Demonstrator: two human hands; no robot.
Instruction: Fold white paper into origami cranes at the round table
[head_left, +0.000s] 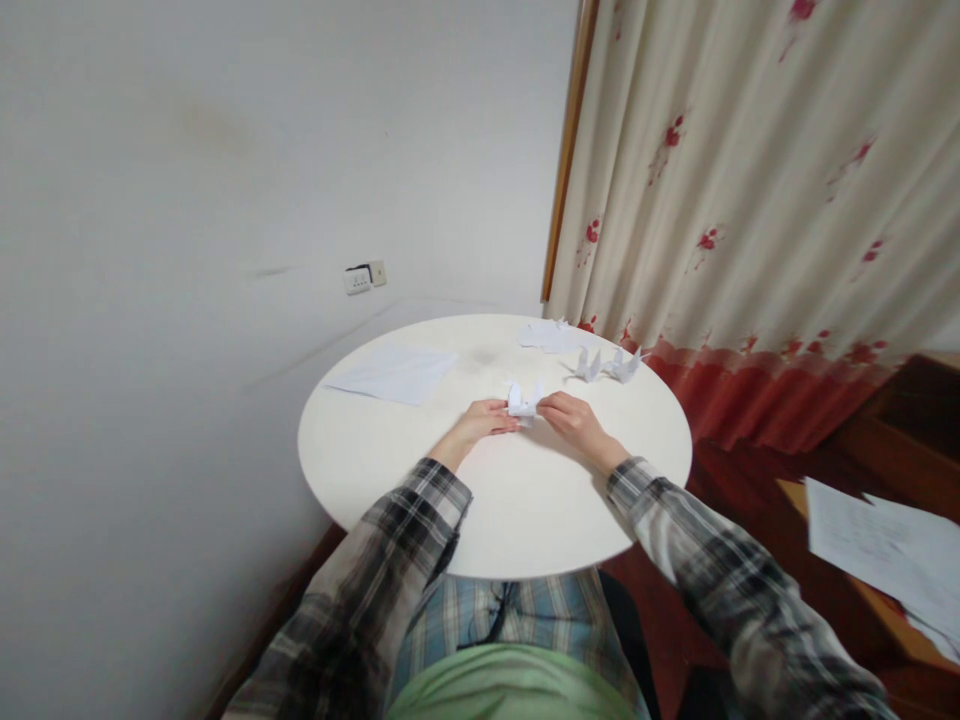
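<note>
A small folded white paper piece (522,402) is between my two hands, just above the middle of the round white table (360,470). My left hand (484,420) grips its left side between thumb and fingers. On the other side, my right hand (571,417) pinches the piece's right edge with bent fingers. Upright flaps stick up from the top of the paper; its lower part is partly hidden by my fingers. Two folded paper cranes (587,366) stand farther back on the right.
A flat white sheet (397,374) lies at the table's back left. More paper (541,336) rests at the far edge. A wall with a socket (358,281) rises to the left, a flowered curtain (750,200) to the right. Written sheets (877,540) lie on wooden furniture at lower right.
</note>
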